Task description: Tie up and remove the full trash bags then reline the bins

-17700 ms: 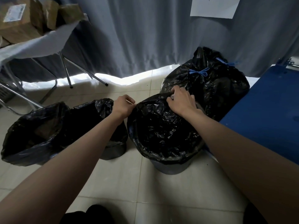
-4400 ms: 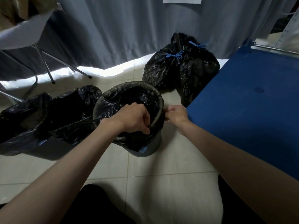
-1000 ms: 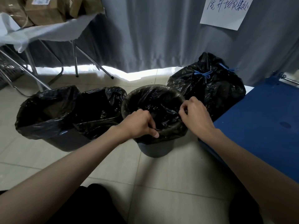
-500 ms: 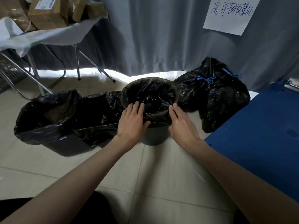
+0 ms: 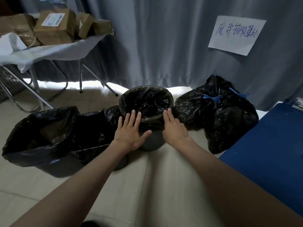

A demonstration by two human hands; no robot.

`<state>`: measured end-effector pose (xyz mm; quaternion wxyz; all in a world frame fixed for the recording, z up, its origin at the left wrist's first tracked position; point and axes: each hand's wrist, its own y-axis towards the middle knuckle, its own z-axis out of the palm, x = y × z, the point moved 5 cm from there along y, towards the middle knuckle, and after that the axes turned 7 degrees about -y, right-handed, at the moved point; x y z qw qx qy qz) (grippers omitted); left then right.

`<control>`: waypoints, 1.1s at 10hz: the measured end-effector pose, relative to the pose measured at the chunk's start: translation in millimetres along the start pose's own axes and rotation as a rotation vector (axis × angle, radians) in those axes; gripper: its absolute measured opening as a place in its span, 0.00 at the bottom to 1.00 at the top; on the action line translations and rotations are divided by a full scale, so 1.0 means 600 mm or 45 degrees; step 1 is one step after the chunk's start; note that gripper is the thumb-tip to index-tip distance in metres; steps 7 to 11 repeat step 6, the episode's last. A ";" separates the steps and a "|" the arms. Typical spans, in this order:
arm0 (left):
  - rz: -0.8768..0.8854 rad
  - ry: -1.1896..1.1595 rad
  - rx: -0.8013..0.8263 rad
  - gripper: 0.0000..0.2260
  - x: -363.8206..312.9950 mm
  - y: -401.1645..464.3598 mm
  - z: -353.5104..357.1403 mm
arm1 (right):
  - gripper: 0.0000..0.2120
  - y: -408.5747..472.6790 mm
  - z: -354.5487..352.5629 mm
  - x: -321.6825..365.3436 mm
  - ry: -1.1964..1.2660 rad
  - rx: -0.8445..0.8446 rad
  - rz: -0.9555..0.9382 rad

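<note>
The left hand (image 5: 131,134) lies flat with fingers spread against the near side of the round bin (image 5: 151,140), holding nothing, and the right hand (image 5: 174,128) presses its straight fingers to the bin's right flank, so both bracket it about equally near. The upright bin stands on the floor straight ahead, its black liner (image 5: 146,100) folded over the rim, two more lined bins (image 5: 54,167) to its left and the tied bags (image 5: 229,118) with blue drawstrings to its right. A handwritten paper sign (image 5: 236,35) on the curtain reads roughly "废弃物收集处"; the box label (image 5: 52,19) is unreadable.
</note>
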<state>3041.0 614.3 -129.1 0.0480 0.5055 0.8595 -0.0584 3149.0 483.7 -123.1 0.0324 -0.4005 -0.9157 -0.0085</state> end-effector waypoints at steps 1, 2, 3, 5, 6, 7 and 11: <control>-0.026 0.021 0.054 0.40 0.013 0.032 -0.006 | 0.40 0.035 0.001 0.010 0.056 0.069 0.019; -0.036 0.052 0.102 0.40 0.022 0.050 -0.015 | 0.40 0.058 0.000 0.018 0.088 0.133 0.033; -0.024 0.072 0.143 0.41 0.029 0.060 -0.021 | 0.40 0.068 -0.002 0.015 0.122 0.202 0.033; -0.060 0.079 0.169 0.39 0.017 0.062 -0.049 | 0.41 0.017 -0.012 -0.027 0.161 0.199 0.092; 0.028 0.065 0.110 0.37 -0.015 0.057 -0.059 | 0.39 -0.008 -0.037 -0.059 0.151 0.122 0.136; 0.028 0.065 0.110 0.37 -0.015 0.057 -0.059 | 0.39 -0.008 -0.037 -0.059 0.151 0.122 0.136; 0.028 0.065 0.110 0.37 -0.015 0.057 -0.059 | 0.39 -0.008 -0.037 -0.059 0.151 0.122 0.136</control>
